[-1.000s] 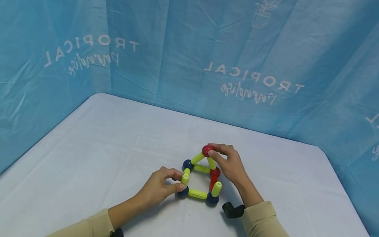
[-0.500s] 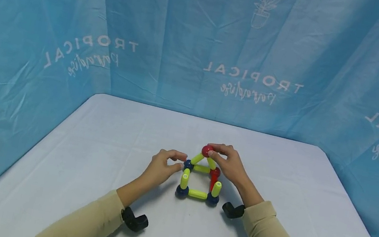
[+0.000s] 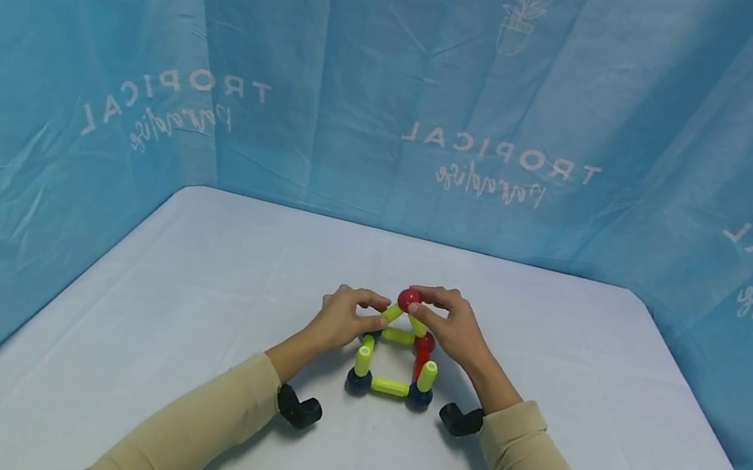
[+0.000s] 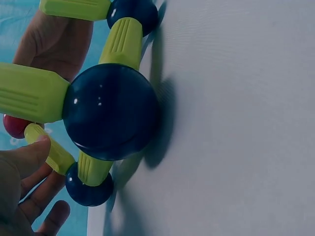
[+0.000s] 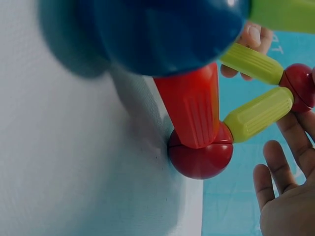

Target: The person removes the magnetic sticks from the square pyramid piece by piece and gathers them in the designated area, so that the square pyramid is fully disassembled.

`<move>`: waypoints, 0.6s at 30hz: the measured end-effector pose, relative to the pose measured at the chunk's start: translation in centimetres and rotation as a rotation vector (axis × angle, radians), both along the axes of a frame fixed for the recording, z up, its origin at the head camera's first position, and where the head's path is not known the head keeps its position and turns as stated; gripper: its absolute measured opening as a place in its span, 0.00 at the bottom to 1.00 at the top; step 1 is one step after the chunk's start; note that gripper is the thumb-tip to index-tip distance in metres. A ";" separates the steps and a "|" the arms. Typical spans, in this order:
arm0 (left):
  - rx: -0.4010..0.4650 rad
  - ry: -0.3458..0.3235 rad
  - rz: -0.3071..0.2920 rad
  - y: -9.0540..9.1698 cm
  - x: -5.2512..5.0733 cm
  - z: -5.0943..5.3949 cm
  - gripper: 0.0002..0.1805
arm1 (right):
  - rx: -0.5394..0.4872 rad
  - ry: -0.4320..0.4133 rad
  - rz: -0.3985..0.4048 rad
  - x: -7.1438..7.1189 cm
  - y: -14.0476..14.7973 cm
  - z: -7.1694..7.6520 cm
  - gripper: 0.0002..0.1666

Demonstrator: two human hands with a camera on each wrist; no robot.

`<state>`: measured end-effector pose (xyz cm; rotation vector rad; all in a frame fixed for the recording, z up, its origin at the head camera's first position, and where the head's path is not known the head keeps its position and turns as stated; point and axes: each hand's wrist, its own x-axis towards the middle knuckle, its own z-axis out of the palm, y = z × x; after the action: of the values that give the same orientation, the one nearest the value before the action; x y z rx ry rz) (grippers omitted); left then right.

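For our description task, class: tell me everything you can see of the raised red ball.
The raised red ball is round, smooth and glossy, and looks like plastic, with a small highlight. It sits above the table, at the peak where two ribbed green sticks meet it and slope down and apart. The right hand pinches it, covering part of its right side. Its hidden side cannot be judged.

Forms a square on the counter point(image 3: 261, 290) from ribbed lime-green rods point(image 3: 390, 386), glossy dark-blue balls point(image 3: 419, 397) and a ribbed red rod point(image 3: 420, 365) at 3 o'clock; rises into upright rods point(image 3: 427, 376) at 5 and 7, a glossy red ball point(image 3: 409, 299) at 12.
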<state>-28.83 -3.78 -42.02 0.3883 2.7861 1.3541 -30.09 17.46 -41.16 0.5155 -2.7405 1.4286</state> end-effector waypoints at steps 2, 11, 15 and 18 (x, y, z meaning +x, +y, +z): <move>0.005 0.009 -0.016 0.1 -0.1 0.1 0.17 | 0.000 0.003 -0.001 0.0 0.0 0.1 0.26; -0.010 0.053 -0.066 0.6 -0.5 0.1 0.15 | 0.021 0.019 -0.009 0.0 -0.2 0.2 0.27; -0.026 0.055 -0.055 0.7 -0.6 0.0 0.14 | 0.035 0.029 -0.014 0.0 -0.3 0.4 0.29; -0.035 0.062 -0.049 0.8 -0.6 0.0 0.13 | 0.041 0.034 -0.008 0.1 -0.4 0.5 0.29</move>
<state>-29.44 -3.01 -42.06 0.5020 2.8250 1.3036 -30.03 17.05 -40.67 0.5240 -2.7473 1.3524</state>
